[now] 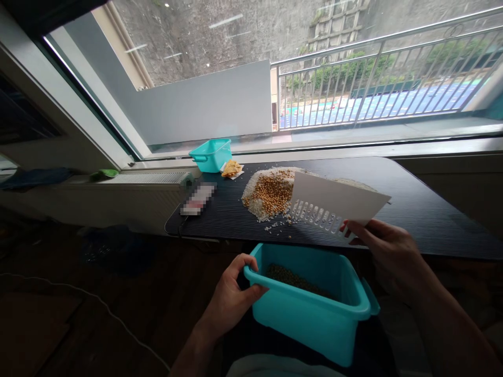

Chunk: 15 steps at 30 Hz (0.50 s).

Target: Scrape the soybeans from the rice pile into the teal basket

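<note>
My left hand [231, 298] grips the left rim of a teal plastic bin [314, 319] that rests on my lap below the table edge. Dark beans [293, 277] lie in the bin's bottom. My right hand [387, 256] pinches the lower corner of a white slotted scoop [338, 201], held tilted above the table's front edge. Just left of the scoop, a pile of yellow beans mixed with white rice [269, 193] is spread on the dark table [424, 209]. A few loose grains lie near the scoop's slots.
A second teal bin [212, 154] stands at the table's far left corner, beside a yellow snack packet [231, 168]. A blurred small object [197, 199] lies at the left edge. A cable [90, 301] runs across the floor. A window and railing are behind.
</note>
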Each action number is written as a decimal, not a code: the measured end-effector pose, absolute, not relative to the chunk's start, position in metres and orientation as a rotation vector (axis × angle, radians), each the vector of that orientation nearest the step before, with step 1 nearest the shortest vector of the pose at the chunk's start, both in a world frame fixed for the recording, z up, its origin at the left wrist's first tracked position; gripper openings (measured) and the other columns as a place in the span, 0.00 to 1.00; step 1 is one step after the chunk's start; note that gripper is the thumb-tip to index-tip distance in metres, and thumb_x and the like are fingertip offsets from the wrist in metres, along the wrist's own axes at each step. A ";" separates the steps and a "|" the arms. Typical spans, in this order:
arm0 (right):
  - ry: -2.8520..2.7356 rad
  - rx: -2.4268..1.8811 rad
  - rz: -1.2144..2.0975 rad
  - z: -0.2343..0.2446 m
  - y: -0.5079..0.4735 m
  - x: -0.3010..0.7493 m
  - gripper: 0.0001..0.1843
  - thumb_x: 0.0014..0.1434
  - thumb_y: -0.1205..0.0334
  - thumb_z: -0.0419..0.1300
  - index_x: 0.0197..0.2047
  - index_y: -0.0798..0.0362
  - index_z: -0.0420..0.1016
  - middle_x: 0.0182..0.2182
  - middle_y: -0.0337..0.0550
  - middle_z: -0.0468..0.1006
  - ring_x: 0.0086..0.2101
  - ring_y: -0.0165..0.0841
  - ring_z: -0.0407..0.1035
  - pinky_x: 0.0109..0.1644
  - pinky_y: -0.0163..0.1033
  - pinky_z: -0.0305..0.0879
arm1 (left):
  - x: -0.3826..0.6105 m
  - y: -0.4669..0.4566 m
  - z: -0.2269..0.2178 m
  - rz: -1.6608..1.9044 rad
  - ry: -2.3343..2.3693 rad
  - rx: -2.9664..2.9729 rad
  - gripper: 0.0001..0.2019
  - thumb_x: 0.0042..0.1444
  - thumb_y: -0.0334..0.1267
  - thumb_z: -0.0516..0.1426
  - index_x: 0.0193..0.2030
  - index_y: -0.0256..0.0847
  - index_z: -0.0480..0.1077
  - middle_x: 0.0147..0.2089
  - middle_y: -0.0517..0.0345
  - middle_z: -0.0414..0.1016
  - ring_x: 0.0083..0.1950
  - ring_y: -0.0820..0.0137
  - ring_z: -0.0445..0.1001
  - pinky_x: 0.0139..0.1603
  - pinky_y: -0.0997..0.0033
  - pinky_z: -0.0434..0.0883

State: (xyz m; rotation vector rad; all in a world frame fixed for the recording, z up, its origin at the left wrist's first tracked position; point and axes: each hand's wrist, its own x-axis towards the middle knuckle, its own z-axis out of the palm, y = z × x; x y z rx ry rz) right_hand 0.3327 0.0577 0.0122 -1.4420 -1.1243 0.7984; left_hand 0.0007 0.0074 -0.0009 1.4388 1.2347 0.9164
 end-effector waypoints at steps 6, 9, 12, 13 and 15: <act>-1.234 -1.419 0.792 0.009 0.063 0.334 0.30 0.47 0.27 0.73 0.30 0.48 0.88 0.28 0.45 0.86 0.30 0.39 0.78 0.36 0.44 0.80 | 0.002 0.006 0.002 0.906 1.227 1.415 0.15 0.55 0.46 0.70 0.38 0.43 0.69 0.34 0.66 0.64 0.35 0.70 0.63 0.35 0.74 0.64; -1.256 -1.430 0.816 0.008 0.060 0.340 0.28 0.51 0.29 0.73 0.32 0.47 0.88 0.30 0.45 0.87 0.32 0.40 0.79 0.38 0.45 0.81 | 0.002 0.006 0.002 0.909 1.230 1.418 0.14 0.56 0.45 0.69 0.38 0.43 0.69 0.34 0.66 0.64 0.35 0.70 0.63 0.36 0.74 0.64; -1.258 -1.412 0.800 0.009 0.063 0.343 0.26 0.53 0.30 0.72 0.34 0.45 0.89 0.31 0.44 0.87 0.33 0.41 0.80 0.39 0.46 0.82 | 0.002 0.007 0.002 0.911 1.232 1.418 0.14 0.56 0.45 0.69 0.38 0.43 0.69 0.34 0.66 0.64 0.36 0.70 0.64 0.37 0.74 0.65; -1.262 -1.405 0.798 0.008 0.066 0.342 0.26 0.52 0.30 0.73 0.34 0.45 0.89 0.31 0.44 0.86 0.33 0.40 0.80 0.39 0.46 0.82 | 0.002 0.007 0.002 0.913 1.234 1.413 0.14 0.56 0.45 0.69 0.38 0.43 0.69 0.34 0.66 0.64 0.36 0.70 0.64 0.37 0.74 0.65; -1.268 -1.392 0.788 0.007 0.077 0.340 0.28 0.49 0.29 0.73 0.33 0.46 0.89 0.29 0.44 0.85 0.31 0.40 0.79 0.37 0.46 0.83 | 0.001 0.006 0.001 0.917 1.234 1.407 0.15 0.56 0.45 0.69 0.38 0.43 0.69 0.34 0.66 0.64 0.36 0.70 0.64 0.37 0.74 0.64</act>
